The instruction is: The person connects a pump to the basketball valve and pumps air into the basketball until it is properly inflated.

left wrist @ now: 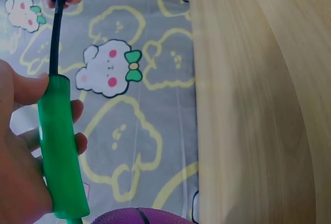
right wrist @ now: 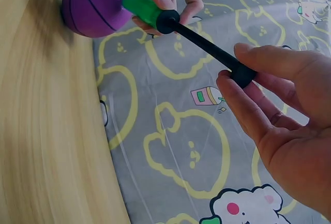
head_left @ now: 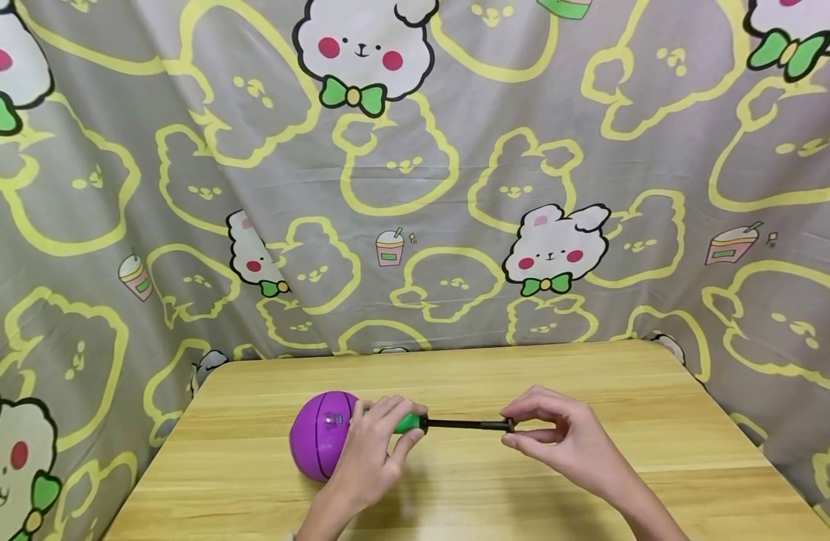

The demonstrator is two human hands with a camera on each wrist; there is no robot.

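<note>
Pump (head_left: pixel 449 424) lies almost level between 2 hands above the wood-grained surface (head_left: pixel 658 428); the left hand (head_left: pixel 374 451) holds its green barrel (left wrist: pixel 63 146), thumb on 1 side and fingers on the other; the right hand (head_left: pixel 571 436) pinches the black end knob (right wrist: pixel 243 75) between thumb and fingertips, with a long stretch of black rod (right wrist: pixel 204 45) showing between knob and barrel; at the far end of the barrel, the narrow green tip meets a purple ball (head_left: pixel 315 439) with black lines, just beside the left hand; whether the ball rests on the surface I cannot tell; grey cloth (head_left: pixel 415 191) printed with yellow outlines and white cartoon heads hangs behind.
</note>
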